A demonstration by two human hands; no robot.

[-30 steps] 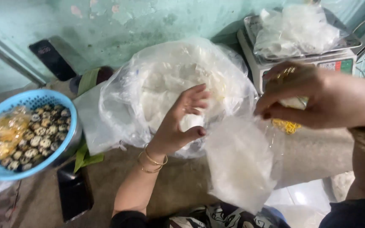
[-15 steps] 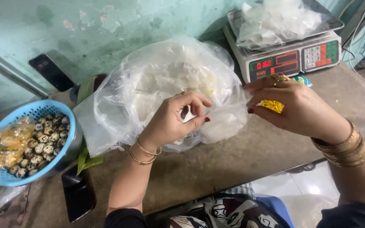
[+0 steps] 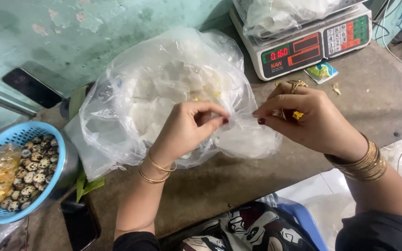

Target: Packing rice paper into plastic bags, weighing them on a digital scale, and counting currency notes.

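Note:
A small clear plastic bag (image 3: 250,137) with white contents lies on the counter in front of a large clear plastic bag (image 3: 159,93) full of white pieces. My left hand (image 3: 187,128) pinches the small bag's neck from the left. My right hand (image 3: 310,118) pinches the same neck from the right, with a yellow rubber band (image 3: 298,115) looped on its fingers. Both wrists wear gold bangles.
A digital scale (image 3: 312,39) with a bag on its pan stands at the back right. A blue basket (image 3: 17,169) of speckled quail eggs sits at the left. A dark phone (image 3: 80,223) lies at the counter's front edge, another (image 3: 31,87) leans on the wall.
The small bag has come down from the air onto the counter. Both hands have closed together on its neck, and the view has tilted so the scale shows fully.

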